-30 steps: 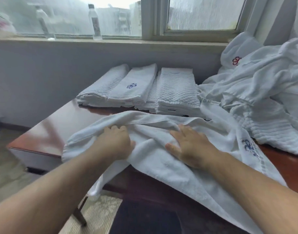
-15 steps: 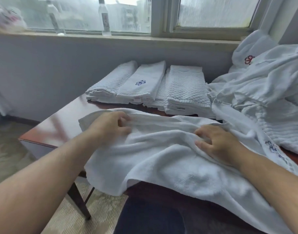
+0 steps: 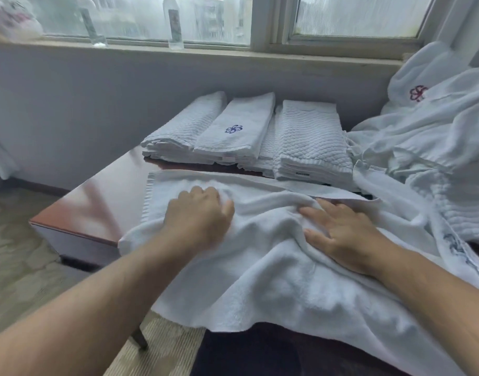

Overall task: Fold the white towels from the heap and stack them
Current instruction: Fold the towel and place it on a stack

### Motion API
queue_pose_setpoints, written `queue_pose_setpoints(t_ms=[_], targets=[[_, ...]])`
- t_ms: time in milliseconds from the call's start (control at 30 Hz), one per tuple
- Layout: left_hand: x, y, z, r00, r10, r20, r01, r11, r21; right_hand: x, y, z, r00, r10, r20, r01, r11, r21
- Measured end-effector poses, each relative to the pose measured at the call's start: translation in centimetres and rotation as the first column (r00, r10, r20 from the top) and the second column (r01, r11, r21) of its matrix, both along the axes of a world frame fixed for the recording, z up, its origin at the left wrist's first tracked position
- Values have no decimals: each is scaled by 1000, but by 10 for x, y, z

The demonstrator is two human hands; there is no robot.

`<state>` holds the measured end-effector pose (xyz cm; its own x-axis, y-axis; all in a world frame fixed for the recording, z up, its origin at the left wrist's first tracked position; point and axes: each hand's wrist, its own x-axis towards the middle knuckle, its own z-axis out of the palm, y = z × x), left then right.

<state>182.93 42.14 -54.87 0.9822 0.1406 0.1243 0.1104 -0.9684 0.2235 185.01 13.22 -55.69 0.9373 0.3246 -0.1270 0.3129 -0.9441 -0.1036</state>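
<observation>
Change: Since half a second ago your right hand (image 3: 341, 234) has gone from curled to flat, and the towel's far edge now lies straighter across the table.
Left hand: your left hand (image 3: 200, 213) sits knuckles-up on the towel's left part, fingers curled down into the cloth. It is blurred, so you cannot tell whether it grips a fold or only presses.
Right hand: palm down, fingers straight and spread, pressing the towel to the right of the left hand.
Towel: the white towel (image 3: 273, 272) lies under both hands, wrinkled between them. Its near edge hangs over the table's front, towards you.
Stacks: the folded stacks (image 3: 309, 139) sit just beyond the towel's far edge, side by side against the wall. The middle one shows a blue emblem.
Heap: the unfolded heap (image 3: 436, 147) piles up to your right, touching the nearest stack and the towel.
Table: the glossy reddish-brown table (image 3: 97, 202) shows bare at its left corner.
Room: a grey wall stands behind, with two bottles (image 3: 174, 25) on the window sill and patterned carpet (image 3: 15, 253) to the left.
</observation>
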Motion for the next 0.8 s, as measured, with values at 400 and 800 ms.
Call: queue_pose_setpoints(t_ms=[400,800], targets=[[29,11,1,973,-192,124,175,975,139,-16,17,15,991,-32,132,-30,897,440],[-7,-163,-1,831,-533,-158,548,833,71,-67,-131,28,696,-717,-47,683,640,353]])
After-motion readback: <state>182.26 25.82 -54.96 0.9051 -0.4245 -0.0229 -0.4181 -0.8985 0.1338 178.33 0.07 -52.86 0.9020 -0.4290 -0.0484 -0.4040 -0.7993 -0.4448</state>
